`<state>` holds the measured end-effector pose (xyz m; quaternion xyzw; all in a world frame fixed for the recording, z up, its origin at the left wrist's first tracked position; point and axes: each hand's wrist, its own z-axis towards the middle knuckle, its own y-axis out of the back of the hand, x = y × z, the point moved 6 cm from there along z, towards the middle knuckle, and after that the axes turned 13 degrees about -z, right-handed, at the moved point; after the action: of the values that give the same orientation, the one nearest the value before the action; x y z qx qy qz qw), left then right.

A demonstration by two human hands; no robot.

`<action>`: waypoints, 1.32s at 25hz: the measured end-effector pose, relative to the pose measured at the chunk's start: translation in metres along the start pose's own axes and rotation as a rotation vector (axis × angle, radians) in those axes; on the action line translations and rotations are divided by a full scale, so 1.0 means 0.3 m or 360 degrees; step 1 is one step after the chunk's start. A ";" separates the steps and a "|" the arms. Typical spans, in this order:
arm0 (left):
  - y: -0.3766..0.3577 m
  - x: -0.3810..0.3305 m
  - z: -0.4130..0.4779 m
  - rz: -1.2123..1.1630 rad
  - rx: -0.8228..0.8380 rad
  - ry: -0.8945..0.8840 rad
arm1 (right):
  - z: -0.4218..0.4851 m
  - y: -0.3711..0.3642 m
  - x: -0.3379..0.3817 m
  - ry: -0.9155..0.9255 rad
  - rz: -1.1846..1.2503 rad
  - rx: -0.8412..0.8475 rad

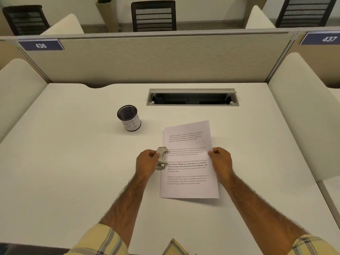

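A printed sheet of paper (189,173) lies on the white desk (73,172) in front of me. A small grey hole punch (161,158) sits at the sheet's left edge, about halfway up. My left hand (147,162) grips the punch from the left, fingers curled round its handle. My right hand (220,161) pinches the sheet's right edge at the same height.
A black mesh cup (129,117) with a white label reading "BIN" stands to the upper left of the sheet. An open cable tray (192,97) is set into the desk behind. A beige partition (156,57) closes the far side; white side panels flank the desk.
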<state>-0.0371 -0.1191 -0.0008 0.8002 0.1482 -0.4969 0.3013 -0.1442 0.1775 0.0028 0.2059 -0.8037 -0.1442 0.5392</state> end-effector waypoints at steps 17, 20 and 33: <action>0.003 -0.010 0.008 0.0139 -0.0037 -0.0044 | 0.026 -0.023 0.016 0.0033 -0.0081 0.0002; 0.013 -0.049 0.025 0.0369 -0.0118 -0.0129 | 0.029 -0.013 0.012 0.0015 -0.0039 -0.0015; -0.049 -0.077 0.061 0.0536 -0.0063 -0.0187 | 0.015 -0.013 0.007 0.0028 -0.0136 0.0064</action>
<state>-0.0685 -0.1178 0.0087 0.7772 0.0040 -0.4824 0.4040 -0.1485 0.1732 0.0010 0.2521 -0.7921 -0.1493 0.5354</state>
